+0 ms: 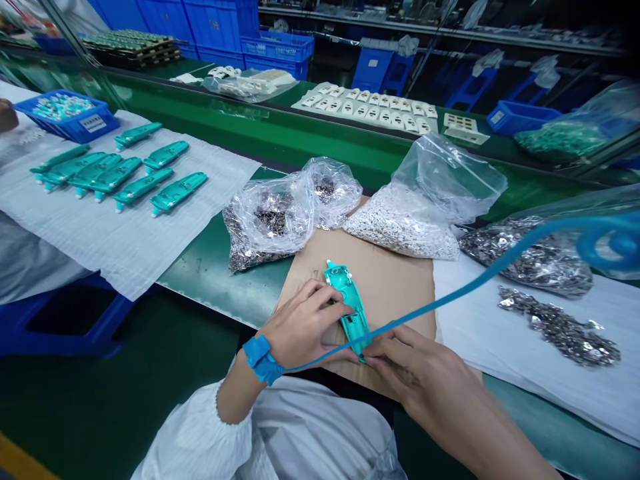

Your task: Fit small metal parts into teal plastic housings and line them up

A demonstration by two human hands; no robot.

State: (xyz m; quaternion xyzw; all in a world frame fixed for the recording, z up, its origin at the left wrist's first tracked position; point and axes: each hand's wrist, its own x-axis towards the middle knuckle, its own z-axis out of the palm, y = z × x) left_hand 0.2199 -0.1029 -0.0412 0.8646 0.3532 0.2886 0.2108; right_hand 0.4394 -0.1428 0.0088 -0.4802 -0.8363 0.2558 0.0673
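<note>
A teal plastic housing (347, 300) lies on a brown cardboard sheet (395, 280) in front of me. My left hand (305, 327) curls round its left side, fingers closed on it. My right hand (405, 367) pinches its near end with fingertips together. A blue wrist strap (261, 360) sits on my left wrist, and its blue cord (450, 297) runs up to the right across the housing's near end.
Clear bags of small metal parts (273, 220) and white parts (405, 227) lie behind the cardboard. Loose shiny parts (555, 323) rest on white foam at the right. Several finished teal housings (120, 177) lie on white foam at left, by a blue bin (70, 117).
</note>
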